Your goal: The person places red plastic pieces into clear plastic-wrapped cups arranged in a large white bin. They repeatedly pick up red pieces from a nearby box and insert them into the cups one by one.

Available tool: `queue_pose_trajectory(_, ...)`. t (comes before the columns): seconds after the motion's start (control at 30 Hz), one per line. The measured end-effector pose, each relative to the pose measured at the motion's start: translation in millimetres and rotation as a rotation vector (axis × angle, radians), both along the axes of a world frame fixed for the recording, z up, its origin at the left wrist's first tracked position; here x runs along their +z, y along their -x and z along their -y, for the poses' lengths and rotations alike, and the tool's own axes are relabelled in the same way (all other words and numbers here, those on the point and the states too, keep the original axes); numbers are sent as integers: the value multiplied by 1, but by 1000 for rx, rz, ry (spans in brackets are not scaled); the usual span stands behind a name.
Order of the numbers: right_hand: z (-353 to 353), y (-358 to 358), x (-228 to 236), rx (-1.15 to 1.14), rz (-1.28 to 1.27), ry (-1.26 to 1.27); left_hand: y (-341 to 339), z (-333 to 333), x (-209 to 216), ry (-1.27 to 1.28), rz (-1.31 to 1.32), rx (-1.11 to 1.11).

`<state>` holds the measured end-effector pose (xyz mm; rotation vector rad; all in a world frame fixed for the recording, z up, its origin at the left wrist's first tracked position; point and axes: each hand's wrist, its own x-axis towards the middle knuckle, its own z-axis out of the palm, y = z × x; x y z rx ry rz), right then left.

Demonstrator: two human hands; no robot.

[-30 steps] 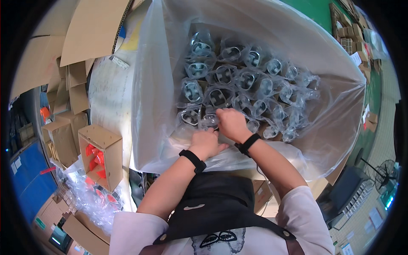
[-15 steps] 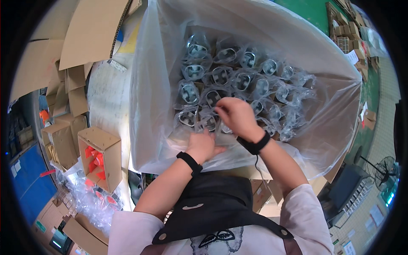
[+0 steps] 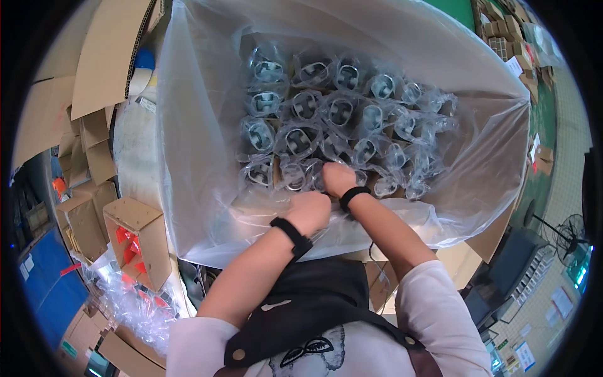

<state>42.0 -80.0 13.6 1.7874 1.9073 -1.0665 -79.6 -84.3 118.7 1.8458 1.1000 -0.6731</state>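
Rows of round metal parts that look like pistons (image 3: 295, 141), each in a clear plastic bag, stand in a large box lined with a translucent plastic liner (image 3: 490, 69). My right hand (image 3: 339, 178) is closed among the bags of the nearest row, with its fingertips hidden behind the knuckles. Just to its left and nearer to me, my left hand (image 3: 310, 211) is curled at the front of that row. What either hand grips is hidden by the hands themselves. A bagged part (image 3: 292, 177) stands just beyond my left hand.
On the left, a small carton (image 3: 135, 245) holds red pieces, with a heap of clear plastic bags (image 3: 135, 308) below it. Large cardboard flaps (image 3: 110, 56) rise at the far left. A fan (image 3: 565, 242) and stacked small boxes (image 3: 509, 38) are off to the right.
My right hand has come nearer to me, down to the front row. My left hand has shifted right and its spread fingers have curled. The view has shifted slightly.
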Motion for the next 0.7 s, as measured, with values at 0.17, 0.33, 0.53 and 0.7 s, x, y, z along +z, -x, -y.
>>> queue_pose_trajectory(0.17, 11, -40, 24, -15, -223, 161, -22, 6, -43, 108, -77, 52)
queue_pose_trajectory(0.33, 11, -56, 52, -353, -526, 466, -19, 12, -47, -221, 12, 408)
queue_pose_trajectory(0.53, 2, -82, 57, -652, -357, 177, -2, 12, -43, -359, 60, 429)
queue_pose_trajectory(0.7, 8, -45, 78, -94, -555, -13, 5, -1, -40, -434, -1, 529)
